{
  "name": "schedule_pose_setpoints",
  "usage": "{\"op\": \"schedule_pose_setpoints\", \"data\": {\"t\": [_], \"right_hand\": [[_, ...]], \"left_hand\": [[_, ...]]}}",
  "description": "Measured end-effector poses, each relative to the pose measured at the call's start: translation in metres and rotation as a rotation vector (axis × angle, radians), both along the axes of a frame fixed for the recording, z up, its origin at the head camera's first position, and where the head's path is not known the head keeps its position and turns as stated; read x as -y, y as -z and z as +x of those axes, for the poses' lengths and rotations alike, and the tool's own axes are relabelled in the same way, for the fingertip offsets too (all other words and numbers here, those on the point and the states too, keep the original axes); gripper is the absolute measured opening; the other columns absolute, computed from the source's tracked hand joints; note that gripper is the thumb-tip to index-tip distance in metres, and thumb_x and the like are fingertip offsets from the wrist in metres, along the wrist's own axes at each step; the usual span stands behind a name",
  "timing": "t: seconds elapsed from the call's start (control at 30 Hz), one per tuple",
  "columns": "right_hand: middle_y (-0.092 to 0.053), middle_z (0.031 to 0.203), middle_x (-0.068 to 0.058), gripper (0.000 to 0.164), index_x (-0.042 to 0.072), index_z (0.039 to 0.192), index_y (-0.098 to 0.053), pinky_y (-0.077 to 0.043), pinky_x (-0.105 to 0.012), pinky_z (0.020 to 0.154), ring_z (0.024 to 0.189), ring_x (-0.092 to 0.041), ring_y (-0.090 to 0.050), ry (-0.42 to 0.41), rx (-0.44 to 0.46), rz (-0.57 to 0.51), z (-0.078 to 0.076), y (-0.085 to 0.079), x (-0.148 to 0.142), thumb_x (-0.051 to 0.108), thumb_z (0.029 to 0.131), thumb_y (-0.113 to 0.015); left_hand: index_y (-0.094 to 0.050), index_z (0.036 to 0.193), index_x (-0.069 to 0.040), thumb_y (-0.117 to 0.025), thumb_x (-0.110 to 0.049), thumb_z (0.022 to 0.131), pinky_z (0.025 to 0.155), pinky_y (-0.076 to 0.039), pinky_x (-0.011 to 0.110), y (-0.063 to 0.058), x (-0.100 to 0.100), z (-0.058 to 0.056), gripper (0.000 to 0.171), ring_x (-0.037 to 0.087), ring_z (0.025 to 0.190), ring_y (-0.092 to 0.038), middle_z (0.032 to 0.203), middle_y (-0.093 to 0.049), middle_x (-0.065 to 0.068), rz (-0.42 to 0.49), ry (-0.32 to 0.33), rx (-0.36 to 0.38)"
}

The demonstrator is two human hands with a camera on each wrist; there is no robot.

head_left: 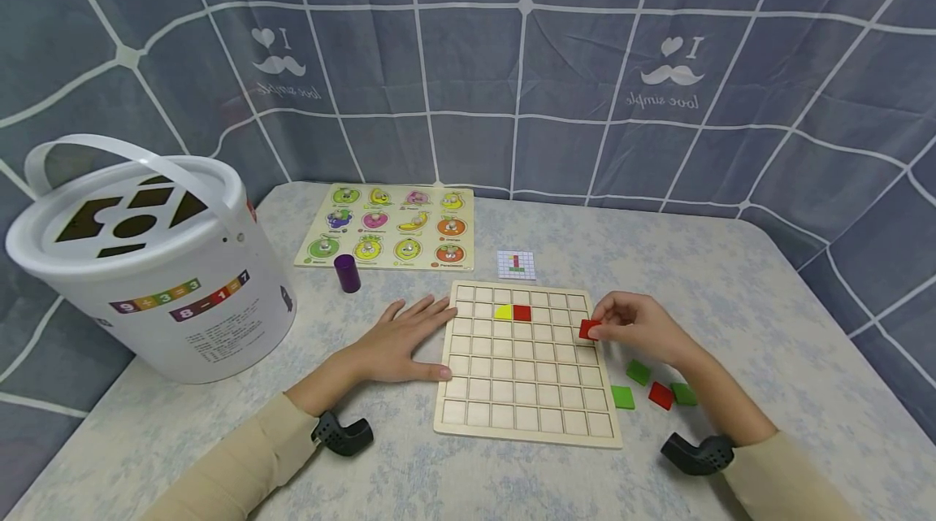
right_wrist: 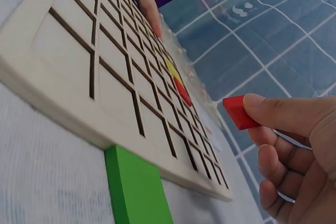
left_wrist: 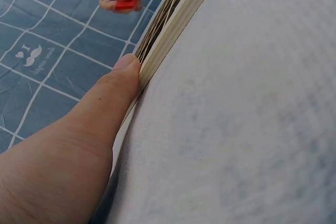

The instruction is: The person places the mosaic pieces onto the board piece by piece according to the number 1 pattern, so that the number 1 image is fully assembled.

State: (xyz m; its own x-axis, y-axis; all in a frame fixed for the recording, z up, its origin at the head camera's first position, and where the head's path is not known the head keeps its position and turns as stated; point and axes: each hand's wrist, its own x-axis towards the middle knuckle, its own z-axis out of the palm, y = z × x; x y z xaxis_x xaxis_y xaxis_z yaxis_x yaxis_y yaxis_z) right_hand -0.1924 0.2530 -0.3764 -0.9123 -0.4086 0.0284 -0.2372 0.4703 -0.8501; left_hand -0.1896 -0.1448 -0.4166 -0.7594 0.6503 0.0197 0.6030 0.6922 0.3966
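1. I see the left hand (head_left: 400, 346) lying flat and spread out, not grabbing anything. Its fingers and thumb touch the left edge of the wooden board (head_left: 528, 433), maybe so it can't slide.
2. The right hand (head_left: 643, 327) pinches a red tile (right_wrist: 239, 113) between thumb and fingers, over the board's right edge. A tip pinch leaves most of the tile poking out, which I guess makes it easy to aim.
3. On the board, a yellow piece (head_left: 503, 312) and a seated red tile (head_left: 522, 313) sit side by side, near the top.
4. A little picture card (head_left: 516, 265) lies just past the board, I think so it's easy to look at.
5. Close by the right arm are a loose red tile (head_left: 660, 396) and three green tiles (head_left: 623, 397), handy to reach.
6. The board is pale, smooth wood, with dark lines cut into squares. The tiles are square, flat and chunky, with a shine. The yellow piece has one corner missing; I can't tell if it's cut straight or round.
7. The table (head_left: 380, 464) has a cloudy blue-white cover. On the left stand a purple tube shape (head_left: 347, 274) and a round white tub (head_left: 212, 334), which looks like plastic.
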Motion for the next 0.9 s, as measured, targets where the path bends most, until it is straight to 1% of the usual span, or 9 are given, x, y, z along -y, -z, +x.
{"op": "schedule_pose_setpoints", "data": {"t": [0.13,0.23,0.37,0.53,0.67,0.9], "right_hand": [[-0.060,0.080,-0.009,0.017,0.000,0.095,-0.064,-0.046,-0.026,0.062,0.071,-0.017,-0.055,-0.029,-0.016,0.004,-0.004,-0.002,0.009,0.009,0.086,-0.075],[-0.062,0.079,-0.008,0.017,-0.001,0.094,-0.064,-0.048,-0.026,0.064,0.071,-0.021,-0.058,-0.054,-0.020,0.000,-0.007,-0.003,0.015,0.008,0.085,-0.075],[-0.063,0.079,-0.007,0.017,0.000,0.093,-0.065,-0.048,-0.027,0.065,0.071,-0.024,-0.060,-0.066,-0.024,0.008,-0.011,-0.003,0.023,0.008,0.084,-0.076],[-0.062,0.078,-0.003,0.014,0.002,0.092,-0.066,-0.046,-0.027,0.064,0.068,-0.018,-0.056,-0.081,-0.058,0.025,-0.014,-0.003,0.035,0.008,0.084,-0.077],[-0.061,0.078,-0.003,0.015,0.002,0.091,-0.066,-0.045,-0.026,0.062,0.068,-0.017,-0.053,-0.095,-0.060,0.026,-0.016,-0.003,0.045,0.008,0.083,-0.078],[-0.059,0.077,-0.002,0.014,0.005,0.090,-0.067,-0.041,-0.025,0.058,0.064,-0.017,-0.049,-0.118,-0.075,0.032,-0.018,0.000,0.060,0.009,0.083,-0.078]], "left_hand": [[-0.026,0.156,-0.017,-0.061,-0.065,0.084,0.114,-0.004,0.059,0.001,0.000,0.000,0.093,0.027,0.148,-0.012,0.161,-0.020,0.004,-0.002,-0.001,-0.001],[-0.026,0.156,-0.018,-0.061,-0.065,0.084,0.114,-0.004,0.059,0.001,0.000,0.000,0.093,0.026,0.148,-0.012,0.161,-0.019,0.004,-0.003,-0.001,0.000],[-0.026,0.156,-0.018,-0.061,-0.066,0.084,0.114,-0.004,0.059,0.000,0.000,0.000,0.093,0.026,0.148,-0.011,0.161,-0.019,0.004,-0.005,-0.001,0.002],[-0.026,0.156,-0.018,-0.061,-0.066,0.084,0.114,-0.004,0.059,0.000,0.000,0.000,0.093,0.026,0.148,-0.011,0.161,-0.019,0.004,-0.006,-0.003,0.007],[-0.026,0.156,-0.018,-0.061,-0.066,0.084,0.114,-0.004,0.058,-0.001,0.000,0.000,0.094,0.026,0.148,-0.011,0.161,-0.019,0.005,-0.006,-0.003,0.009],[-0.026,0.156,-0.018,-0.061,-0.066,0.084,0.114,-0.004,0.059,0.000,0.000,0.000,0.094,0.026,0.148,-0.011,0.161,-0.020,0.005,-0.001,-0.001,0.009]]}}
